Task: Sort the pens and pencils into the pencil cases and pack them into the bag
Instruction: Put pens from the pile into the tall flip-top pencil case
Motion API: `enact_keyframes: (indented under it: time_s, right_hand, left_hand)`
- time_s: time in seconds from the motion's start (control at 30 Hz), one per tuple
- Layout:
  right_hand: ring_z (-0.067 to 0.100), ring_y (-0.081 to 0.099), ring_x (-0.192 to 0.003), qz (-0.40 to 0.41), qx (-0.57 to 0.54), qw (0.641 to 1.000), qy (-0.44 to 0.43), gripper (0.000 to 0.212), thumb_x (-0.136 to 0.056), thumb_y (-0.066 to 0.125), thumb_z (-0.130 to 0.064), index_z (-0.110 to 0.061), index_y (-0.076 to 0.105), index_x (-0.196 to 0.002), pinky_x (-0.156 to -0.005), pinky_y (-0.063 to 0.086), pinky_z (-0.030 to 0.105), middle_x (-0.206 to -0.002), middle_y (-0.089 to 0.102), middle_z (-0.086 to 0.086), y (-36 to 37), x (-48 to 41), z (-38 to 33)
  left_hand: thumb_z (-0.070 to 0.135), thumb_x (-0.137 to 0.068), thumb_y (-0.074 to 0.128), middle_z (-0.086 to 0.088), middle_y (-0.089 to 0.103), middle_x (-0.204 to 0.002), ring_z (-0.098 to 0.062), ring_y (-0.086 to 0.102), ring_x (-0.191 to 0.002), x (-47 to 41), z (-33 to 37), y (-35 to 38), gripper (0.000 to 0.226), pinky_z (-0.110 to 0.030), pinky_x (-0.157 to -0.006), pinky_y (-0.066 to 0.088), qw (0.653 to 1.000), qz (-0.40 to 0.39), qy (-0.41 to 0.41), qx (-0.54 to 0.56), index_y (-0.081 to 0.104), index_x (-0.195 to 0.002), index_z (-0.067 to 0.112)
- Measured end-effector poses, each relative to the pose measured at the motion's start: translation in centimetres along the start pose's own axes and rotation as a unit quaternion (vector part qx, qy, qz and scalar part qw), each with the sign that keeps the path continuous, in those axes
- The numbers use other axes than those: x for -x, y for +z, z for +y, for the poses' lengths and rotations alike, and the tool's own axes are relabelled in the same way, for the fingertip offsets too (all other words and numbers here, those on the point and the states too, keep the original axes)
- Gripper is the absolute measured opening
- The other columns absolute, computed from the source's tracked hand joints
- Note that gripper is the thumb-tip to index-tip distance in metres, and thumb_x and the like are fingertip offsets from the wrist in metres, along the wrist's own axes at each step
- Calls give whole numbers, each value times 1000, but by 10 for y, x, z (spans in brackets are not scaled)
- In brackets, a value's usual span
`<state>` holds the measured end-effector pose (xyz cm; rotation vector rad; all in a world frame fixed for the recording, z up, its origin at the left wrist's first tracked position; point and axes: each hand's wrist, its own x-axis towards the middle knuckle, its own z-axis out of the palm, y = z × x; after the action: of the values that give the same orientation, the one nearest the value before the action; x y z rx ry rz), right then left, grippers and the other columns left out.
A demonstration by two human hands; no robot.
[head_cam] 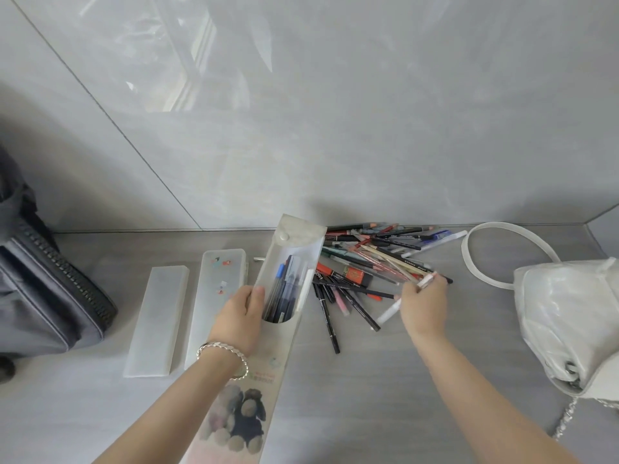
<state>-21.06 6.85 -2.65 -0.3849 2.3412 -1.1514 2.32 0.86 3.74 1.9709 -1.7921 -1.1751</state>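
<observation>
Nearest the camera, the left forearm wears a silver beaded bracelet [222,351], and beneath it lies a long translucent soft pencil pouch printed with plush bears [271,373], stretching away across the grey wood-grain tabletop [368,396]. The left hand [239,316] grips the pouch at the edge of its opening, thumb on the front and fingers curled behind, holding the mouth apart. Inside stands a bundle of dark and blue pens [284,289], and the pouch's snap-button flap [294,229] is folded back at the far end. To the right, the right hand [423,306] reaches over the loose stationery, its fingertips pinching a pale slim pen [427,280] at the near edge of the heap; a white marker [388,313] lies partly under the palm. Left of the pouch, two frosted plastic boxes lie side by side: a rectangular case with small coloured stickers [217,296] just beside the pouch, and a plain frosted rectangular piece [157,323] beyond it. Farther back, the jumbled pile of pens and pencils [361,259], black, red, tan and blue, fans out from the pouch toward the wall. At the right edge sits a glossy white handbag [569,313], with a looped white strap [502,229]. At the far left a dark grey zipped backpack [43,296] rests on the table. Behind everything rises a pale grey glossy tiled wall [301,128].
</observation>
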Motion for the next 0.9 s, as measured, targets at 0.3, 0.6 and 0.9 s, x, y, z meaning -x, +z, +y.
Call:
enact_keyframes:
  time_s: [0.3, 0.6, 0.9]
  right_hand:
    - [32, 60, -95, -210, 390, 861, -249, 27, -93, 48, -27, -7, 56, -110, -72, 47, 33, -111, 54, 15, 35, 36, -19]
    - [27, 62, -103, -234, 532, 792, -184, 26, -90, 50, -13, -8, 52, -115, -74, 49, 32, -112, 61, 9, 42, 38, -18]
    - [3, 48, -40, -332, -8, 926, -181, 35, -96, 44, -22, -35, 31, -125, -45, 43, 9, -64, 50, -7, -24, 65, -82]
  left_hand:
    - [27, -98, 34, 1, 35, -58, -15, 32, -54, 3, -9, -1, 38, -28, -51, 26, 1000, -6, -14, 4, 35, -62, 14]
    - [27, -98, 35, 1, 37, -58, -16, 33, -55, 9, -16, 0, 38, -29, -53, 27, 1000, -10, -8, 12, 35, -62, 13]
    - [31, -97, 35, 2, 38, -60, -15, 36, -57, 9, -13, 7, 37, -27, -54, 29, 998, -58, -8, -10, 38, -64, 16]
